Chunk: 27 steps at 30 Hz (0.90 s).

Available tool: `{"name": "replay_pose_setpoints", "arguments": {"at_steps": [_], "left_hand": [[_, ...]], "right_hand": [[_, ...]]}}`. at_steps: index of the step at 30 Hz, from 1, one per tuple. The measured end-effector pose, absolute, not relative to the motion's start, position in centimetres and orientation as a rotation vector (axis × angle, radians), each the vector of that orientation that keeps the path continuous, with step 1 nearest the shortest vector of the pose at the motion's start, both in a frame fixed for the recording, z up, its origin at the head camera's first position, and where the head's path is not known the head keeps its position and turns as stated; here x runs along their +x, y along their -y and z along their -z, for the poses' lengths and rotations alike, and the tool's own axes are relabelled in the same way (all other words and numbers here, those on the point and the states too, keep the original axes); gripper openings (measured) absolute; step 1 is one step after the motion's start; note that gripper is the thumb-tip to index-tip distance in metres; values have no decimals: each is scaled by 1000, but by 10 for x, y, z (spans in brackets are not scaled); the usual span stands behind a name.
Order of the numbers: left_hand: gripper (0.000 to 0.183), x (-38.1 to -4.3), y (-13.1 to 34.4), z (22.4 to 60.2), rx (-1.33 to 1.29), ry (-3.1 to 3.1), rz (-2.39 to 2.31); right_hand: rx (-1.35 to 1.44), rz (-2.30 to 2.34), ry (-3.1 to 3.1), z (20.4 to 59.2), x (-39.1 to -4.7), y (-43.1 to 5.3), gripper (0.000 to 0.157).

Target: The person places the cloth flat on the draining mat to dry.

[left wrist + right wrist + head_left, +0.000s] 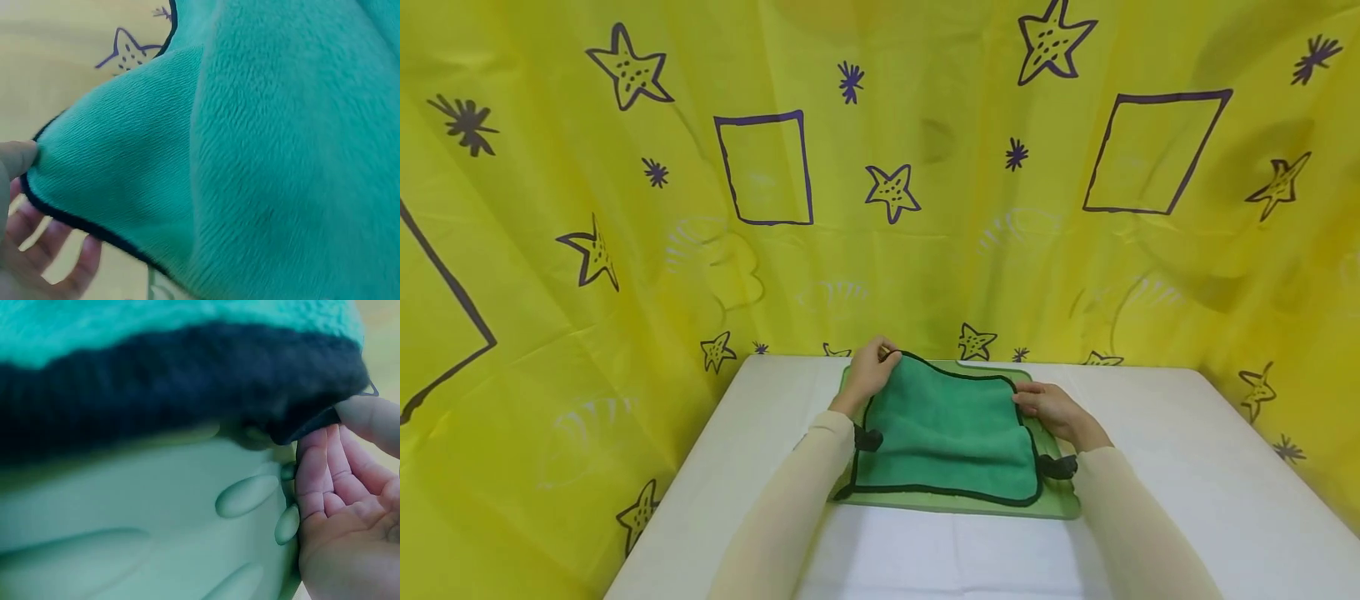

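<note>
A green cloth (955, 425) with a dark edging is spread over a light green board (1063, 500), its far side lifted. My left hand (868, 371) pinches the cloth's far left corner between thumb and fingers; the left wrist view shows that corner of the cloth (112, 150) stretched out from the thumb. On the opposite side, my right hand (1052, 408) holds the cloth's edge near the far right corner. In the right wrist view the right thumb presses the dark edging (187, 381) against the fingers, above the board's raised oval bumps (247, 495).
The board lies on a white table (760, 467). Behind and at both sides hangs a yellow curtain (940, 250) printed with purple stars and frames. Black straps with small dark devices (1057, 467) sit at the wrists.
</note>
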State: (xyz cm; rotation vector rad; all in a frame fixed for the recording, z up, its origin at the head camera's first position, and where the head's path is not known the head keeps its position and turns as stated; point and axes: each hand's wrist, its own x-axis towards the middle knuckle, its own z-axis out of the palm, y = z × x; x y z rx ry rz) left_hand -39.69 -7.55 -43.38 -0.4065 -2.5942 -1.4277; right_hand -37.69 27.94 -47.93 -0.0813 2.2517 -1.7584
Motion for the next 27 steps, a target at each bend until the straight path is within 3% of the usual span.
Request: {"name": "replay_pose_setpoints", "arguments": {"at_steps": [7, 15, 27], "left_hand": [[38, -398, 94, 459, -205, 2752, 1604], [21, -399, 102, 471, -206, 2722, 1520], [24, -400, 110, 456, -62, 2663, 1335]], "right_hand": [[-30, 1752, -2248, 479, -377, -277, 30], [-19, 1709, -2323, 475, -376, -272, 22], [74, 1596, -2534, 461, -381, -268, 21]]}}
